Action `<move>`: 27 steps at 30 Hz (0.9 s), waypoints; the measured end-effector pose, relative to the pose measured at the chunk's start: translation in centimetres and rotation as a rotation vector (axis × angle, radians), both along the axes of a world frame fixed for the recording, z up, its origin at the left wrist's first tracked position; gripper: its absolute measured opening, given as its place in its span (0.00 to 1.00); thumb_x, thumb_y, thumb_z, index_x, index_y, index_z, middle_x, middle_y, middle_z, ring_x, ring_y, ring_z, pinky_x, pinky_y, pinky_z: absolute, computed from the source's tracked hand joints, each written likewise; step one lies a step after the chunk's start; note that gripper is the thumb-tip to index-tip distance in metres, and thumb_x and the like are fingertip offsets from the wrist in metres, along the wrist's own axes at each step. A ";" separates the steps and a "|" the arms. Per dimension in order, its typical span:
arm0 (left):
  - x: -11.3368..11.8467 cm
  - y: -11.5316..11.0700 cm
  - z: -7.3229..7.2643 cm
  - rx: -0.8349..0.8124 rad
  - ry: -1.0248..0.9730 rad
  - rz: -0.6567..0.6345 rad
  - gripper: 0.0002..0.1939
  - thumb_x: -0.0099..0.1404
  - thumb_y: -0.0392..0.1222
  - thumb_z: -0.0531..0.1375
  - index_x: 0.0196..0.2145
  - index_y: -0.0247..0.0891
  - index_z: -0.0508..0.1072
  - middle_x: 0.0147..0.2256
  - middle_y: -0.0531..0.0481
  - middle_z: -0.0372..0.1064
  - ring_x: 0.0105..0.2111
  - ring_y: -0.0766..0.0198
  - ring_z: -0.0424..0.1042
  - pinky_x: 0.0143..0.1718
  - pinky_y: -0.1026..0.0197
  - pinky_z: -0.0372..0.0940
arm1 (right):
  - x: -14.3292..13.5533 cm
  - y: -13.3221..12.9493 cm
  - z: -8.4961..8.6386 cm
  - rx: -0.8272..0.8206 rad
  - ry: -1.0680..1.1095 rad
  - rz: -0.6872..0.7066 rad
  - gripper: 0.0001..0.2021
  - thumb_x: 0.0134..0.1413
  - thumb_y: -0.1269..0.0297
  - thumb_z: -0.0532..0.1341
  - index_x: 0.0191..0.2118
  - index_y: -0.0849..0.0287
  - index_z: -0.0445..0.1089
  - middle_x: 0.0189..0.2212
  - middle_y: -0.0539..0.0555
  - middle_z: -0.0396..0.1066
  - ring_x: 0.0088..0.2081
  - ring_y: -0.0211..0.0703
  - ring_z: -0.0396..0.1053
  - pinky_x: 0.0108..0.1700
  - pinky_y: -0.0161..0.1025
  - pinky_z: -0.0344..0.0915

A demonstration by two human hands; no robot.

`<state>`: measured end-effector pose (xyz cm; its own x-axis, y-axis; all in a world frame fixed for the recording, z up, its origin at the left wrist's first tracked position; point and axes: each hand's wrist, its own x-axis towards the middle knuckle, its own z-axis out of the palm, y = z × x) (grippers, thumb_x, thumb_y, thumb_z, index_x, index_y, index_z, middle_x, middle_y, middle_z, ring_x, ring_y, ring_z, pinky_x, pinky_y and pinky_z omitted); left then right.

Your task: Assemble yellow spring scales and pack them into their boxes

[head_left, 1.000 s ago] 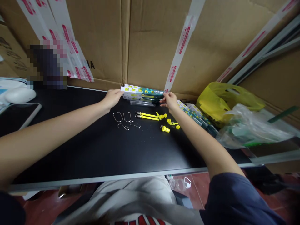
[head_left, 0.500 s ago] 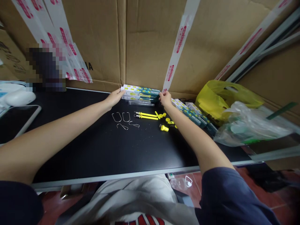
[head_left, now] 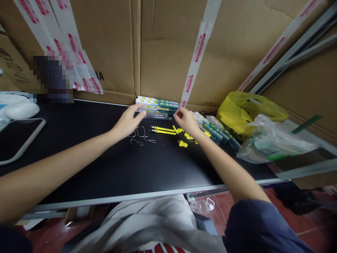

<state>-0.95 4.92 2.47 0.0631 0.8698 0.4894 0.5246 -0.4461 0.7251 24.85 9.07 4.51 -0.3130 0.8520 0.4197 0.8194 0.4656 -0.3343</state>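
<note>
My left hand (head_left: 128, 122) is open beside the left end of a low stack of white and teal printed boxes (head_left: 158, 102), thumb and fingers apart. My right hand (head_left: 186, 120) hovers near the stack's right end with curled fingers; whether anything small is in them is hidden. Clear plastic tubes (head_left: 157, 116) lie along the front of the stack. Closer to me are two yellow rods (head_left: 165, 130) with metal ends, several bent wire hooks (head_left: 141, 132), small yellow parts (head_left: 178, 130) and a yellow cap-like piece (head_left: 182, 143).
More printed boxes (head_left: 215, 130) lie slanted at the right, beside a yellow plastic bag (head_left: 231, 112) and a clear bag (head_left: 279, 140). A phone-like device (head_left: 21, 138) and a white rounded object (head_left: 25, 111) are at the left. Cardboard (head_left: 163, 52) walls the back of the black table (head_left: 131, 172).
Both hands have come off the ends of the box stack and moved slightly toward me. My left hand's fingers have spread; the right hand's fingers stay curled. The stack remains in place.
</note>
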 end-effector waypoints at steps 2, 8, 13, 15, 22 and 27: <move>1.0 -3.2 0.1 0.097 0.171 -0.107 0.16 0.68 0.46 0.52 0.45 0.37 0.74 0.49 0.45 0.73 0.51 0.58 0.69 0.57 0.50 0.60 | -0.4 -2.7 -0.4 0.015 -0.225 0.115 0.04 0.57 0.66 0.56 0.32 0.58 0.67 0.33 0.53 0.69 0.36 0.42 0.65 0.36 0.36 0.57; 2.5 -5.7 -1.7 0.486 0.688 -0.302 0.12 0.69 0.40 0.52 0.36 0.39 0.76 0.41 0.48 0.77 0.42 0.61 0.74 0.56 0.50 0.59 | -1.7 -5.1 -1.5 0.112 -0.623 0.133 0.07 0.58 0.63 0.60 0.39 0.60 0.71 0.39 0.58 0.69 0.41 0.48 0.63 0.38 0.40 0.56; 2.3 -5.1 -2.1 0.561 0.722 -0.263 0.11 0.69 0.39 0.52 0.38 0.38 0.75 0.41 0.48 0.77 0.42 0.61 0.74 0.54 0.51 0.61 | -1.9 -4.5 -1.8 0.162 -0.680 0.138 0.07 0.61 0.67 0.56 0.38 0.61 0.71 0.38 0.58 0.69 0.41 0.48 0.62 0.36 0.41 0.54; 2.4 -5.3 -1.8 0.588 0.741 -0.223 0.11 0.68 0.38 0.53 0.43 0.37 0.74 0.45 0.46 0.75 0.46 0.58 0.73 0.55 0.51 0.60 | -2.1 -4.9 -1.7 0.230 -0.678 0.148 0.08 0.62 0.66 0.55 0.37 0.62 0.71 0.37 0.59 0.69 0.40 0.48 0.61 0.36 0.41 0.53; 2.5 -5.9 -1.3 0.563 0.822 -0.046 0.11 0.69 0.39 0.52 0.43 0.32 0.70 0.38 0.41 0.74 0.39 0.55 0.73 0.42 0.54 0.65 | -3.5 -8.0 -1.2 0.431 -0.550 0.321 0.10 0.64 0.67 0.52 0.36 0.61 0.69 0.30 0.56 0.68 0.35 0.46 0.59 0.35 0.41 0.53; 2.2 -5.4 -1.9 0.442 0.839 -0.076 0.14 0.72 0.40 0.46 0.36 0.36 0.70 0.31 0.47 0.71 0.32 0.60 0.72 0.32 0.60 0.63 | -3.1 -7.8 -0.9 0.205 -0.324 0.398 0.10 0.64 0.61 0.55 0.37 0.60 0.70 0.32 0.56 0.71 0.35 0.44 0.62 0.38 0.38 0.58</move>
